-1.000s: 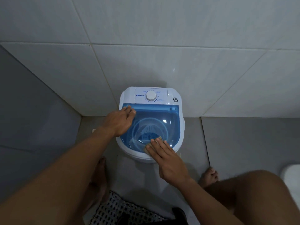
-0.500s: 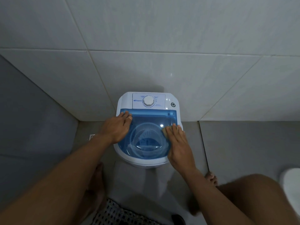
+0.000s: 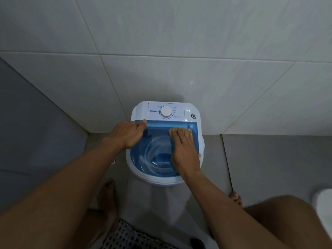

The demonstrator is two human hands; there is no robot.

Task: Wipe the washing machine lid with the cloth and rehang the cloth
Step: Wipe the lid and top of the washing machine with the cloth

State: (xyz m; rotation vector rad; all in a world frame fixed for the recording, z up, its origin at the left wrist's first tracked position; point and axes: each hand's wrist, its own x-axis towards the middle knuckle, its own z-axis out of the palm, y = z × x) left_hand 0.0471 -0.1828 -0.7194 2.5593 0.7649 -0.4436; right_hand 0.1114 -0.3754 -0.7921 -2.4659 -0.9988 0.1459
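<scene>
— While your right hand (image 3: 185,150) lies flat, fingers straight, what's beneath it?
— You press the small pale yellow cloth (image 3: 171,131) onto the translucent blue plastic lid (image 3: 158,141), at its back right.
— And your left hand (image 3: 127,134)?
— Its fingers curl round the lid's rear left corner, on the white washing machine (image 3: 142,108).

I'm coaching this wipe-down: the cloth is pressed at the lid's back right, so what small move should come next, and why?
Probably slide the cloth left along the back strip of the lid, toward the left hand. The right hand presses it flat near the back right corner, the left hand grips the back left corner, and the strip between them lies bare.
</scene>
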